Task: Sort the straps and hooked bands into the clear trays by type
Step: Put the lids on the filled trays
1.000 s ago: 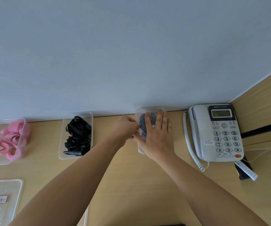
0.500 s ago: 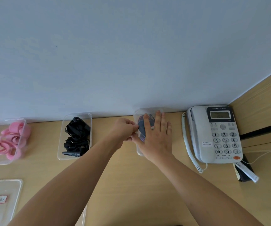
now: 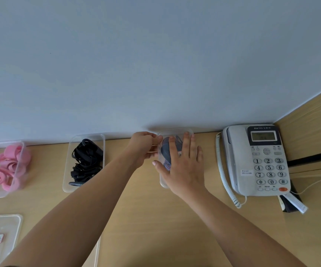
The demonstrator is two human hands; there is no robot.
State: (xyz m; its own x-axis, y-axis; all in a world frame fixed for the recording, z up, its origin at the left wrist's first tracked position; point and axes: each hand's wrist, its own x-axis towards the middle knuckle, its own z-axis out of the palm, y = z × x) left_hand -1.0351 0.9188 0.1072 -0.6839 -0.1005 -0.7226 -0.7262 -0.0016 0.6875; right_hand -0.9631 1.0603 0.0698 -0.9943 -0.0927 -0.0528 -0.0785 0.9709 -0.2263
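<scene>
Right hand [image 3: 182,166] lies flat, fingers spread, pressing dark bands [image 3: 165,153] into the clear tray [image 3: 175,132] at frame center. Left hand [image 3: 143,148] pinches the tray's left edge. Wooden desk [image 3: 146,218], blue-grey wall [image 3: 155,64].

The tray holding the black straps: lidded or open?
Open. The black straps sit exposed in their clear tray, no cover over its rim; a loose lid lies on the desk nearer the person.

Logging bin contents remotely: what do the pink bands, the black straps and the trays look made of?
Pink bands: soft matte loops, likely fabric or foam; they curl loosely. Black straps: flat dull webbing, probably woven nylon, lying tangled. Their tray: clear, slightly frosted rigid plastic; the desk shows through its walls.
</scene>
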